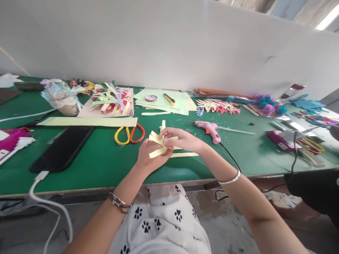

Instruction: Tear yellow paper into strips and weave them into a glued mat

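Several pale yellow paper strips (156,152) fan out between my two hands, just above the front of the green table. My left hand (151,157) is closed around them from below and the left. From the right, my right hand (180,138) pinches the strips near their middle with thumb and fingers. How the strips join is hidden by my fingers. A loose pale strip (185,155) lies on the table beside my hands. Scissors with one yellow and one red handle (137,134) rest to the left, their blades under a long pale paper strip (92,121).
A pink glue gun (208,129) with a black cord lies to the right. Behind are pale green sheets (159,103) with a yellow cutter (169,99) and a tape roll (150,97). A black phone (63,148) with a white cable lies left. Another person's leg shows at right.
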{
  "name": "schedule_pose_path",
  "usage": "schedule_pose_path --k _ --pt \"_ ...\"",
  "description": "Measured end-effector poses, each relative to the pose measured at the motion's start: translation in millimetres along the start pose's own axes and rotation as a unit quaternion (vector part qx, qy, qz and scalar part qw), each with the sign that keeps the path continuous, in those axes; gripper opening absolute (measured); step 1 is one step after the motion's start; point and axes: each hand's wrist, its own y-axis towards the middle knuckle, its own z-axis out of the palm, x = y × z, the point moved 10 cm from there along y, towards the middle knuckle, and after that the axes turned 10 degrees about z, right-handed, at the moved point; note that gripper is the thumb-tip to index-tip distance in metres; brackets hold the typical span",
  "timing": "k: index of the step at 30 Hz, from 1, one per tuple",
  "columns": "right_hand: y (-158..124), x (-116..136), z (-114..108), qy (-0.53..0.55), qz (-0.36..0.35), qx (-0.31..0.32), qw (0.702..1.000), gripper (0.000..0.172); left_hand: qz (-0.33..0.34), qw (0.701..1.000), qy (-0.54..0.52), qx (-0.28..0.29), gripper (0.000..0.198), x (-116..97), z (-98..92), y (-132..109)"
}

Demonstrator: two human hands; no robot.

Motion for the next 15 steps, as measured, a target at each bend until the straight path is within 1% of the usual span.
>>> schedule_pose_path --k 4,6,8,9,10,12,14,15 --pt "0.5 5.3 1.9 0.002 -0.036 0.010 0.999 0.026 -0.005 1.000 -0.004 -0.022 0.025 5.9 -0.2 -2.0" --pt "2.2 7.3 -0.2 0.001 -0.043 0.008 0.999 0.030 -0.004 0.999 -0.006 -0.034 0.025 7.4 0.0 -2.6" --pt "6.9 9.3 -7.4 0.005 -0.044 -0.004 0.999 0.035 -0.003 0.999 -0.015 -0.042 0.028 8.0 0.6 -3.1" --pt "10.7 10.8 -13.8 0.005 -0.046 -0.019 0.999 0.036 -0.005 0.999 -0.023 -0.042 0.030 8.4 1.5 -3.5" --pt "15.3 12.6 -21.9 -0.001 -0.046 -0.042 0.998 0.034 -0.010 0.998 -0.034 -0.043 0.031 9.2 2.1 -4.2" --pt "27.0 17.8 -39.6 -0.029 -0.049 -0.093 0.994 0.025 -0.030 0.997 -0.057 -0.050 0.033 12.1 1.6 -6.3" --pt "43.0 23.3 -53.5 -0.079 -0.044 -0.129 0.987 0.015 -0.051 0.994 -0.072 -0.062 0.033 15.2 -0.5 -8.9" --pt "52.6 25.1 -59.0 -0.119 -0.036 -0.143 0.982 0.014 -0.057 0.993 -0.075 -0.069 0.032 16.1 -1.9 -10.0"
